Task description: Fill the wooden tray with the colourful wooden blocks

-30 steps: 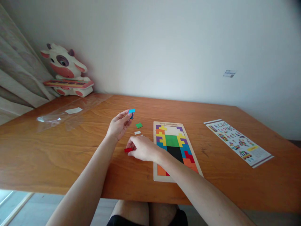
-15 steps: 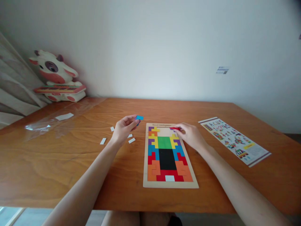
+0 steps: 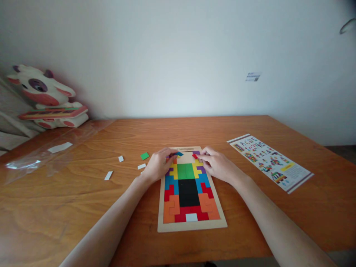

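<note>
A wooden puzzle board [image 3: 191, 227] with a pale rim lies before me, filled in large part with coloured block pieces. Over its upper left, my left hand [image 3: 159, 164] pinches a blue puzzle piece [image 3: 179, 154]. My right hand [image 3: 218, 164] has its fingers closed on a red puzzle piece [image 3: 195, 156] at the upper right of the board. Bare wood shows between the two hands, above a green block [image 3: 185, 171]. A black block [image 3: 188, 193] sits mid-board, with a white piece [image 3: 191, 217] at the bottom. My fingers partly cover both held pieces.
Left of the board lie a green square [image 3: 144, 155] and several white pieces [image 3: 108, 175]. A printed instruction sheet [image 3: 269, 163] is on the right. Clear plastic wrapping [image 3: 41, 159] and a cow toy keyboard [image 3: 52, 100] stand at the far left of the wooden table [image 3: 69, 207].
My left hand has brought the blue piece from beside the board to its upper left. My right hand stays at the upper right with the red piece. The view has shifted slightly right.
</note>
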A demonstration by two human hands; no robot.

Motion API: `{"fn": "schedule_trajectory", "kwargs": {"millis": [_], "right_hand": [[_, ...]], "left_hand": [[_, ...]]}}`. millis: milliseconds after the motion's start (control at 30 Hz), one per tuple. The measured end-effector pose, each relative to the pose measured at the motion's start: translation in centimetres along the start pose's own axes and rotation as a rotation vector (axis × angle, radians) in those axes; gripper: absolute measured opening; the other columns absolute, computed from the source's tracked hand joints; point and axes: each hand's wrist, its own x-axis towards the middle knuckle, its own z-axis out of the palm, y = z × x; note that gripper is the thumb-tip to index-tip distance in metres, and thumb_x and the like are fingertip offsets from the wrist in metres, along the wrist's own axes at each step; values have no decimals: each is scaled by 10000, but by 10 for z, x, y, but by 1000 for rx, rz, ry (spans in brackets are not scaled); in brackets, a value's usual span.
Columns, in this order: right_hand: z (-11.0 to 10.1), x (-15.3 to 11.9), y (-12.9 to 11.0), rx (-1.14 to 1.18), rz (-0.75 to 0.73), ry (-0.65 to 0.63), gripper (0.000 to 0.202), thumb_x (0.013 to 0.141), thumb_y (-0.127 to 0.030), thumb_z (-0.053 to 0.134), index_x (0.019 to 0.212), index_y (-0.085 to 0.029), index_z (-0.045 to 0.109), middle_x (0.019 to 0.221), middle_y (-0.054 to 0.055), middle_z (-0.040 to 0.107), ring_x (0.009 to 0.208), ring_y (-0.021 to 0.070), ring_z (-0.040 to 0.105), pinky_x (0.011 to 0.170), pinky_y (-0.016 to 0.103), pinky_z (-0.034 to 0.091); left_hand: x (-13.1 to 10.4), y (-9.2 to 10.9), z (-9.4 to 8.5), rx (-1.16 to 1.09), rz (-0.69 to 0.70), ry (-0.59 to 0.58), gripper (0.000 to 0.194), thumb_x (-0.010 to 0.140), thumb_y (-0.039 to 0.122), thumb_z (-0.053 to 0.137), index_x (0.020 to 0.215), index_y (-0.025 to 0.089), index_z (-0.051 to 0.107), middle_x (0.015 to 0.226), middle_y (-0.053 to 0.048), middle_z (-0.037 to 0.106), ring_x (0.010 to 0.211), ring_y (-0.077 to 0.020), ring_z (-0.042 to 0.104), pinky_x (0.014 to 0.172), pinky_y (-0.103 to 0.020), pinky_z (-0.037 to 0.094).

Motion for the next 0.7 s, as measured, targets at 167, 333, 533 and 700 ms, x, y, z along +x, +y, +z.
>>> {"fn": "schedule_trajectory", "kwargs": {"millis": [167, 333, 533, 700], "right_hand": [[-5, 0, -10, -80, 10, -53, 305, 867, -141, 510, 1017, -190, 771, 1006, 104, 626, 928, 229, 615, 874, 389, 520], [-2, 3, -26, -182, 43, -53, 301, 935, -217, 491, 1087, -150, 742, 1081, 142, 649, 998, 269, 616, 907, 425, 506], [4, 4, -52, -319, 196, -74, 434, 975, -440, 491, 1032, -89, 740, 986, 184, 638, 904, 300, 629, 801, 443, 528], [7, 2, -47, -272, 167, 6, 450, 967, -496, 498, 945, -131, 760, 1003, 184, 640, 969, 322, 603, 841, 469, 521]], "left_hand": [[-4, 2, 8, 16, 58, -98, 220, 949, 259, 532, 1095, 257, 697, 1099, -54, 727, 1024, -214, 678, 916, -330, 527], [-8, -1, 12, 81, 85, -118, 231, 979, 243, 480, 1118, 236, 665, 1095, -68, 703, 1026, -209, 667, 897, -325, 533], [-10, -4, 14, 136, 90, -117, 229, 990, 227, 460, 1133, 225, 639, 1112, -72, 683, 1015, -202, 668, 886, -320, 538], [-10, -1, 13, 159, 99, -129, 235, 988, 227, 452, 1114, 220, 650, 1096, -82, 687, 1006, -218, 672, 879, -335, 546]]}}
